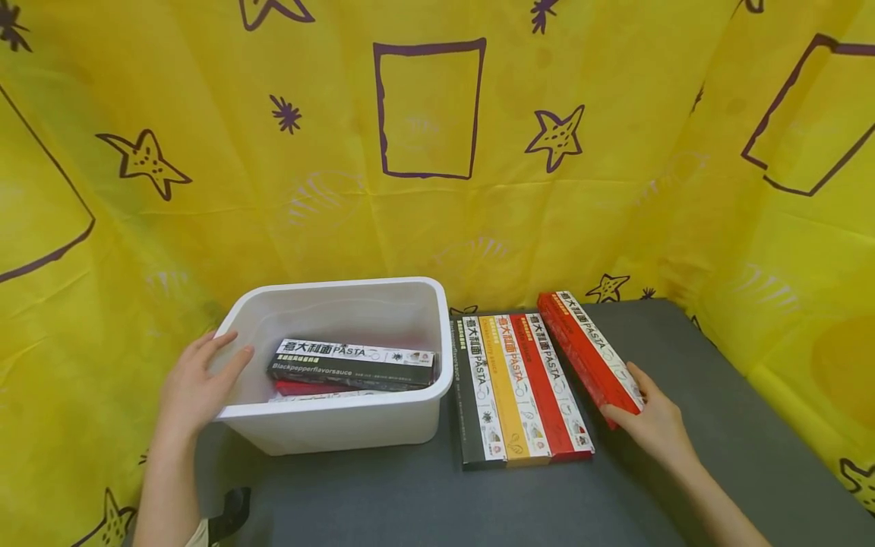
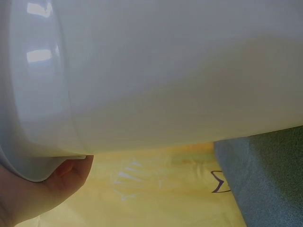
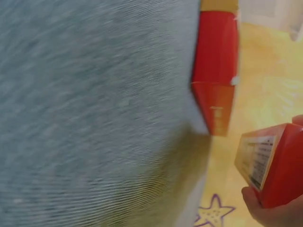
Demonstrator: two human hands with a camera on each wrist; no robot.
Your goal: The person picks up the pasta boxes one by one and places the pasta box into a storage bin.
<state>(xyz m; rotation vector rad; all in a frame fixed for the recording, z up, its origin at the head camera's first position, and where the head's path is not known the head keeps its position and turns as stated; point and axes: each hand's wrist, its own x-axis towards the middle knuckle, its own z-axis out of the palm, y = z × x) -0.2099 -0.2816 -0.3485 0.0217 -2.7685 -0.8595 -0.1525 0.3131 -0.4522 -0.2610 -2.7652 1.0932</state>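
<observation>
My left hand [image 1: 198,380] holds the left rim of a white plastic bin [image 1: 342,425], thumb over the inside and fingers curled at the lip in the left wrist view. Inside the bin a black pasta box [image 1: 352,372] lies on top of red packaging [image 1: 307,387]. On the right, my right hand [image 1: 652,425] pinches the near end of a red pasta box [image 1: 588,353] between thumb and fingers. In the right wrist view this box is tilted, raised off the grey surface at its near end.
Between the bin and the held box, a black pasta box [image 1: 472,410], a yellow pasta box [image 1: 516,395] and another red pasta box [image 1: 554,387] lie side by side on the grey table [image 1: 383,501]. Yellow patterned cloth [image 1: 437,228] stands behind and at both sides.
</observation>
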